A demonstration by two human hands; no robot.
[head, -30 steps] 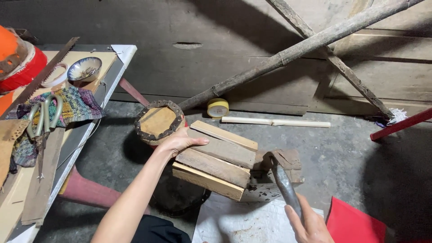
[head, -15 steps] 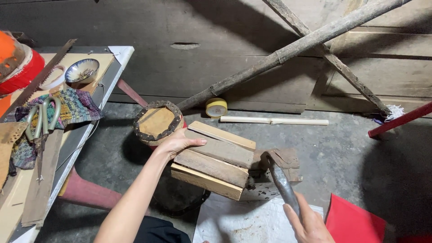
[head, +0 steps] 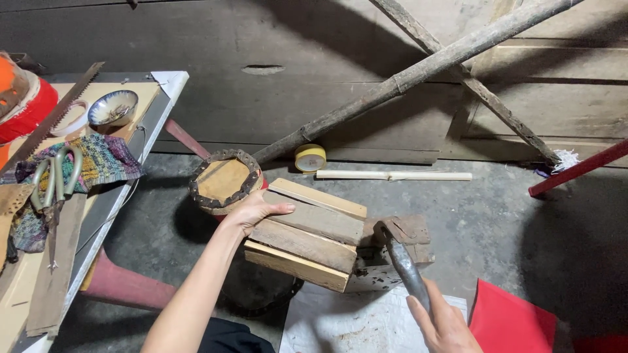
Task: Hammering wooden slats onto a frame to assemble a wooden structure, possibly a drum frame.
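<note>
Here the left hand lay open, palm steadying the planks just right of the drum. The right hand gripped a hammer right of the planks. Judged best practice: brace firmly, fingers away from the strike.

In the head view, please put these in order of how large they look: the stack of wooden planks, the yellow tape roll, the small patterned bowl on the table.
1. Stack of wooden planks, under the left hand: clearly largest.
2. Small patterned bowl.
3. Yellow tape roll.
The bowl and the roll look close in size, so their order is unsure.
</note>
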